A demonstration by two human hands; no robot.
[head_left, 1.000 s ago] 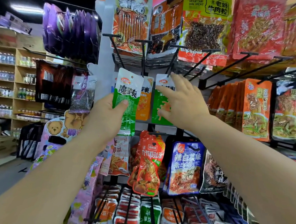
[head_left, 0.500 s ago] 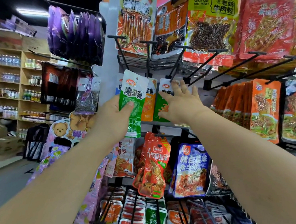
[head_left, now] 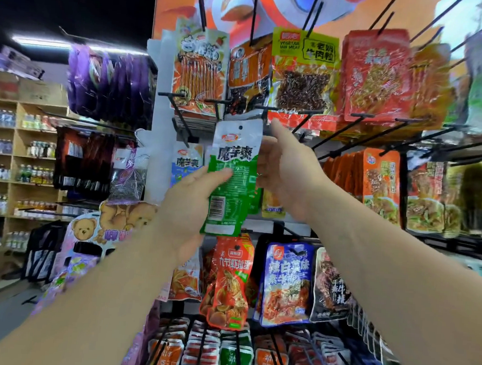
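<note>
The snack display rack [head_left: 157,173] fills the centre and right of the frame, with rows of black peg hooks loaded with packets. At centre frame a green konjac packet [head_left: 233,193] is held upright in front of the middle row, clear of any hook. It is pinched by the left hand [head_left: 188,207], with the thumb laid across the front and the fingers hidden behind. The right hand [head_left: 286,171] is raised just right of the packet, its index finger stretched up towards a peg hook [head_left: 265,108] (its other fingers are blurred, so a hold on the packet's edge cannot be told). The step is judged to be hanging the packet. It is best done if the hook tip is steadied, the packet is kept flat and square to it, and the small hang hole [head_left: 240,127] is raised to tip height before being slid on.
</note>
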